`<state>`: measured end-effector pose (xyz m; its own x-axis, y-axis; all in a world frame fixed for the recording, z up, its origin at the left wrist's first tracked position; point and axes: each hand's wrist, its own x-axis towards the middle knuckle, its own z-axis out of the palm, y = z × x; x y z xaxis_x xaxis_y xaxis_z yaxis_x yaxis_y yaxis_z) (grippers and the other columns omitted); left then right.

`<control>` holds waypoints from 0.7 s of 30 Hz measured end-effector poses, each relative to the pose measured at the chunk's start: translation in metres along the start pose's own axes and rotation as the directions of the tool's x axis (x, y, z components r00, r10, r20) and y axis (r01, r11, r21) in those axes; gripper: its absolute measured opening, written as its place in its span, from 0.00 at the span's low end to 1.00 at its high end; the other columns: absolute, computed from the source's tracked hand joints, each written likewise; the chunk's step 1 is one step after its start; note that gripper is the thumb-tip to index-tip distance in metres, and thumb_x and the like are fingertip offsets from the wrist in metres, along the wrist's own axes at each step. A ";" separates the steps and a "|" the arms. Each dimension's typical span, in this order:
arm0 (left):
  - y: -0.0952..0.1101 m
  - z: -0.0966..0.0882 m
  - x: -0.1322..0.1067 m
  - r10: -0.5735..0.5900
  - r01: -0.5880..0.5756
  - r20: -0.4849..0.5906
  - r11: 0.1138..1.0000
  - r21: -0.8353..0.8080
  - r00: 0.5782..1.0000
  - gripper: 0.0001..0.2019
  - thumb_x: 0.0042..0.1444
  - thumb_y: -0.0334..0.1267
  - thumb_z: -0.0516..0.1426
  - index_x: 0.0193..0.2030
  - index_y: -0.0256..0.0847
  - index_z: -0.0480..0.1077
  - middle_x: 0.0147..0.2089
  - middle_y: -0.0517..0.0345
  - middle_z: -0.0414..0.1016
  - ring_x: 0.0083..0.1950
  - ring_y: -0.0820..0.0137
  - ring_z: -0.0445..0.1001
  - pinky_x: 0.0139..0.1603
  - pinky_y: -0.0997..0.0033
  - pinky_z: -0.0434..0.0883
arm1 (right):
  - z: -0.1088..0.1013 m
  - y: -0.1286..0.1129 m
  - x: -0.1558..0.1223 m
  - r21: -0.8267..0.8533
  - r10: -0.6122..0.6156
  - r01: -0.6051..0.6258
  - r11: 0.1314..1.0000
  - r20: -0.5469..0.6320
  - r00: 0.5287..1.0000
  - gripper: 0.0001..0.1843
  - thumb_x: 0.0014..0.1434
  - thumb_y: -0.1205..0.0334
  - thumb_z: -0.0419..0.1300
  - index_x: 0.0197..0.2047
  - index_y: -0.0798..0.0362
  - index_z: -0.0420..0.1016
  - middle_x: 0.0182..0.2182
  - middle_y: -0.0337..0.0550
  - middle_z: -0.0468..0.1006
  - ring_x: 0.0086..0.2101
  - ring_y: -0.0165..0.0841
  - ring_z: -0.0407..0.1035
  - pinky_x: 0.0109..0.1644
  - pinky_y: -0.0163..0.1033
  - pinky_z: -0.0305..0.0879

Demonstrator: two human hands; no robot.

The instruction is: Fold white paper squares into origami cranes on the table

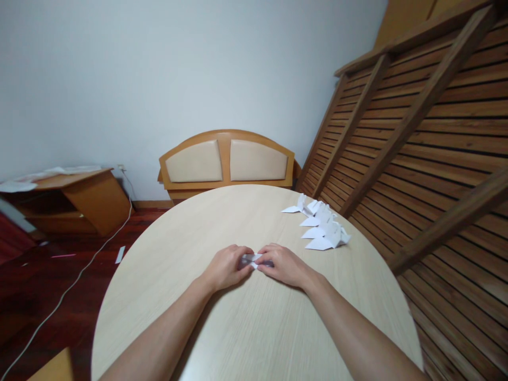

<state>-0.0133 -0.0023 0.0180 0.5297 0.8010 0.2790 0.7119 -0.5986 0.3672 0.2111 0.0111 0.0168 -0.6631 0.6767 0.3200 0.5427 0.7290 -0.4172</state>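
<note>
Hands meet near the middle of a round table [246, 328]. The left hand [227, 267] has its fingers curled down and closed on the left end of a small white paper [251, 259]. The right hand [284, 266] is closed on the other end in the same way, with its fingertips bent over the paper. The paper lies low on the table top between the two hands, and only a small part of it shows; its exact shape I cannot tell. Both forearms lie over the pale wood and come from the bottom edge of the view.

Further out, to the right and behind the hands, a group of folded paper figures [322, 227] stands in a loose row near the table edge, well apart from the hands. Behind the table a wooden headboard [226, 159] with two beige panels stands against the white wall. On the right a slatted bed frame [416, 137] leans at an angle. On the left there is a low wooden cabinet [75, 203], and a white cable [79, 275] runs across the dark red floor [47, 286].
</note>
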 end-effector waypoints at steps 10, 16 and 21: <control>-0.005 -0.004 0.002 0.162 -0.166 0.059 0.983 0.074 0.985 0.06 0.63 0.38 0.56 0.42 0.43 0.74 0.41 0.56 0.80 0.41 0.66 0.77 0.42 0.70 0.69 | -0.003 -0.003 0.001 -0.044 -0.030 0.030 0.999 0.003 1.000 0.09 0.61 0.66 0.63 0.43 0.49 0.83 0.43 0.44 0.82 0.44 0.35 0.75 0.52 0.39 0.67; -0.005 -0.005 0.002 0.163 -0.172 0.073 0.977 0.125 0.984 0.10 0.56 0.29 0.56 0.43 0.43 0.74 0.43 0.57 0.81 0.42 0.66 0.78 0.42 0.71 0.70 | -0.005 -0.007 0.002 -0.141 -0.047 0.051 0.989 0.027 0.999 0.11 0.61 0.69 0.61 0.42 0.50 0.84 0.45 0.44 0.82 0.43 0.35 0.76 0.51 0.37 0.68; -0.002 -0.007 0.002 0.189 -0.200 0.082 0.968 0.151 0.978 0.08 0.56 0.32 0.57 0.42 0.44 0.74 0.44 0.57 0.81 0.43 0.65 0.78 0.44 0.70 0.71 | -0.007 -0.009 0.003 -0.212 -0.040 0.049 0.976 0.046 0.998 0.11 0.61 0.68 0.60 0.41 0.50 0.84 0.47 0.43 0.82 0.43 0.35 0.77 0.50 0.37 0.69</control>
<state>-0.0170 0.0010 0.0238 0.6908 0.6708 0.2700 0.6529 -0.7391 0.1658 0.2078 0.0067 0.0270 -0.7073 0.6415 0.2971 0.6063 0.7665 -0.2117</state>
